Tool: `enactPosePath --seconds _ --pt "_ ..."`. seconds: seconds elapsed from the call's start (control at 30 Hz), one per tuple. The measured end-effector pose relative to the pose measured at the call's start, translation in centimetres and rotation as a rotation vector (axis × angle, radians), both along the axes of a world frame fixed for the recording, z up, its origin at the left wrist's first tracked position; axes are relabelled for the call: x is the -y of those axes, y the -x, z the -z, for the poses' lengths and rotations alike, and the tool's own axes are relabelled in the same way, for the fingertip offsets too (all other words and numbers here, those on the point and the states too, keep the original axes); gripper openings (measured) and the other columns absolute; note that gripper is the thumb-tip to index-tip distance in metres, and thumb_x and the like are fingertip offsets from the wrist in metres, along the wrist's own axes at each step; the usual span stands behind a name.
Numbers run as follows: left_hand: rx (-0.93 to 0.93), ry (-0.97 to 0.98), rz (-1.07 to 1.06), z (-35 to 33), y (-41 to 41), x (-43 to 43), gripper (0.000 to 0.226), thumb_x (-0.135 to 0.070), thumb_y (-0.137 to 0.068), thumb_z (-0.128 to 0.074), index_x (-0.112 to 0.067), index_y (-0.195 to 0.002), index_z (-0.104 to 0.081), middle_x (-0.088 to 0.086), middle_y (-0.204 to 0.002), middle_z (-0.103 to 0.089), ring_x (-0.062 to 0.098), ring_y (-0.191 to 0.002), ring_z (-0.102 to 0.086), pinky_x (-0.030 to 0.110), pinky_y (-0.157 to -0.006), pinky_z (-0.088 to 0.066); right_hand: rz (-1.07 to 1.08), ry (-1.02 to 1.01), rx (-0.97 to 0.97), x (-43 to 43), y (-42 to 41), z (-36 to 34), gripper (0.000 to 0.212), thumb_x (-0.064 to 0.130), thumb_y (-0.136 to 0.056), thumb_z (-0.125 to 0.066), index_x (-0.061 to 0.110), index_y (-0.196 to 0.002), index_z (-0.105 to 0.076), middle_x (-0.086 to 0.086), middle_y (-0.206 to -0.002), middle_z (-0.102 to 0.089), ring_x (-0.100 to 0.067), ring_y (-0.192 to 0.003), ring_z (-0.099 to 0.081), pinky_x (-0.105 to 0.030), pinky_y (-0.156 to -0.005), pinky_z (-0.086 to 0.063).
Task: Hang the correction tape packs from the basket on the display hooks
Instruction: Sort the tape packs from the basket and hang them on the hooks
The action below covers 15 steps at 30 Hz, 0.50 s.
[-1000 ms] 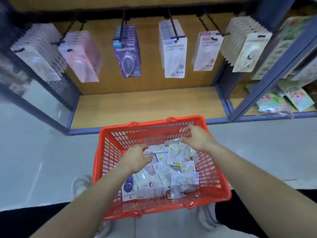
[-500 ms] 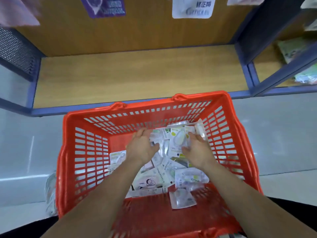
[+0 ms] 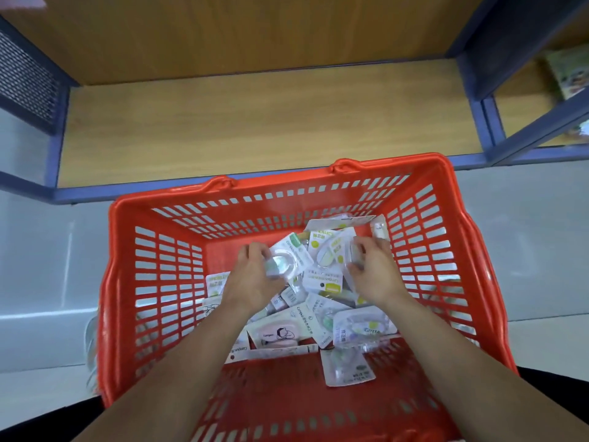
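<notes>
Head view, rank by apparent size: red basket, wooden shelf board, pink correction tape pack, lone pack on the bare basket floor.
1. red basket, nearest the camera, which inflates it.
2. wooden shelf board.
3. pink correction tape pack and lone pack look alike; not ranked.

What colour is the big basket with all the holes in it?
The basket is bright orange-red all over, walls, rim and bottom. The head view shows it.

A shop, red shopping basket (image 3: 127,282) of carded packs (image 3: 322,280), blue-framed wooden display shelf (image 3: 255,122)
</notes>
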<state>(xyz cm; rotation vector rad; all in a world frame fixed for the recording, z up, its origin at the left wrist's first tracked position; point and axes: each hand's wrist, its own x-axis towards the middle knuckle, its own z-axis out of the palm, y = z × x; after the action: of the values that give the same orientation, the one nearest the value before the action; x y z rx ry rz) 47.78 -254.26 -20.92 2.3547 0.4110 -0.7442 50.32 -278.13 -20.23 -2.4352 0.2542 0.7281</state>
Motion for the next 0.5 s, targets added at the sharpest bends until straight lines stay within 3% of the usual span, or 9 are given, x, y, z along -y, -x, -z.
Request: enactPosePath --seconds 0.1,0.3,0.4,0.5 --pt "0.004 0.000 -0.048 -0.1 0.8 -0.5 0.045 -0.029 -0.080 -0.084 -0.025 -0.108 -0.048 -0.007 -0.123 -0.049 0.020 -0.112 -0.057 0.045 -0.088 -0.055 -0.041 0.065 -0.036 0.0 -0.1 0.1 0.046 0.022 -0.092 -0.070 0.006 -0.133 -0.055 -0.012 -0.120 -0.068 -0.033 -0.110 -0.064 -0.044 -0.095 -0.051" --pt "0.055 -0.007 -0.169 -1.1 1.0 -0.7 0.041 -0.033 -0.083 -0.081 -0.028 -0.106 -0.047 -0.005 -0.123 -0.062 0.019 -0.094 -0.064 0.032 -0.072 -0.050 0.087 -0.103 0.031 -0.1 -0.3 -0.1 0.058 0.029 -0.085 -0.080 0.019 -0.137 -0.058 0.000 -0.122 -0.067 -0.021 -0.109 -0.063 -0.042 -0.094 -0.053" --pt "0.092 -0.029 -0.162 -1.2 0.9 -0.8 0.044 -0.035 -0.081 -0.083 -0.027 -0.106 -0.048 -0.003 -0.125 -0.057 0.020 -0.101 -0.060 0.033 -0.075 -0.049 0.172 -0.256 0.068 -0.1 -0.7 -0.3 0.054 0.028 -0.087 -0.080 0.020 -0.137 -0.058 -0.001 -0.112 -0.062 -0.019 -0.100 -0.062 -0.038 -0.091 -0.054" --pt "0.087 -0.037 -0.198 -1.4 0.7 -1.2 0.058 -0.035 -0.079 -0.084 -0.024 -0.124 -0.049 -0.003 -0.130 -0.055 0.021 -0.113 -0.057 0.034 -0.085 -0.049 0.190 -0.315 0.046 -0.4 -0.9 -0.7 0.050 0.035 -0.083 -0.084 0.023 -0.125 -0.059 0.001 -0.099 -0.060 -0.016 -0.090 -0.062 -0.028 -0.076 -0.052"
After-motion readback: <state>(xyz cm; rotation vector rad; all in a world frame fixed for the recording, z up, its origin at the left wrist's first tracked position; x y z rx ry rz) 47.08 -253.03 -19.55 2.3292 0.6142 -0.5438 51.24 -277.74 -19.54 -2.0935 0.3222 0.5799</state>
